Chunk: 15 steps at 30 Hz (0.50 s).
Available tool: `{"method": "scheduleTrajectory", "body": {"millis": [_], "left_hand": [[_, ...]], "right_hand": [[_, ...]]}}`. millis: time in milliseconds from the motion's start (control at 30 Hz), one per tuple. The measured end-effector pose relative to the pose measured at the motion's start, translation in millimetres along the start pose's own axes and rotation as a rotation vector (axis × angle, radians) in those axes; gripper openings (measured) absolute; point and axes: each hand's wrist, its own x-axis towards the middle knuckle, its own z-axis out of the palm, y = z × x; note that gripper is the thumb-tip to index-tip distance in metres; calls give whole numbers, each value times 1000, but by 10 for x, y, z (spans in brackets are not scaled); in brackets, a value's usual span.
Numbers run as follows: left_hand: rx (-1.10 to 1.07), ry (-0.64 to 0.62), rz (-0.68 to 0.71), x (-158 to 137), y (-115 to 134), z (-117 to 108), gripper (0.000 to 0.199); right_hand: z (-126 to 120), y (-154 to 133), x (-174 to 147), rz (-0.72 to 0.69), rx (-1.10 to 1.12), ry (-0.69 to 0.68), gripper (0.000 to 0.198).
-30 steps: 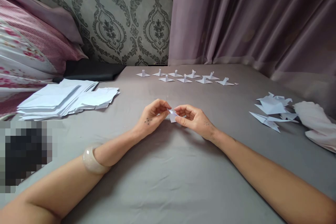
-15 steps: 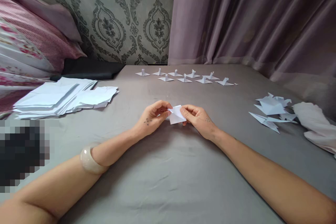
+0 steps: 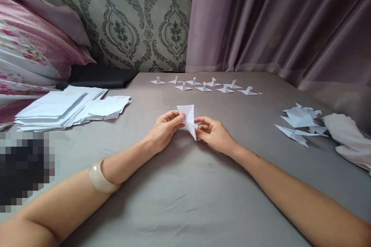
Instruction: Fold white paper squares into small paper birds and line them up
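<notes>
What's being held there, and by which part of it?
Folded white paper: the left hand pinches it by its left edge, thumb on the face. The right hand is at its lower right side; whether it grips is unclear.

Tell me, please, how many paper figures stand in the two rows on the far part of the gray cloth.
9 paper figures: five in the back row and four in the nearer row, set slightly rightward. None in these rows looks hidden.

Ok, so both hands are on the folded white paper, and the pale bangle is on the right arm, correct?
Not quite: the head view shows the pale bangle on the left arm. The left hand and right hand are both on the folded white paper.
</notes>
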Motion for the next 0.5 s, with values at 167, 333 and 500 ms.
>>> {"method": "scheduleTrajectory", "body": {"millis": [167, 333, 500], "left_hand": [[126, 44, 103, -28, -11, 12, 23], [177, 9, 101, -65, -18, 36, 28], [190, -10, 80, -89, -3, 54, 30]], "right_hand": [[19, -66, -44, -129, -91, 82, 25], [-3, -168, -93, -8, 59, -16, 32], [6, -156, -93, -35, 163, -56, 32]]}}
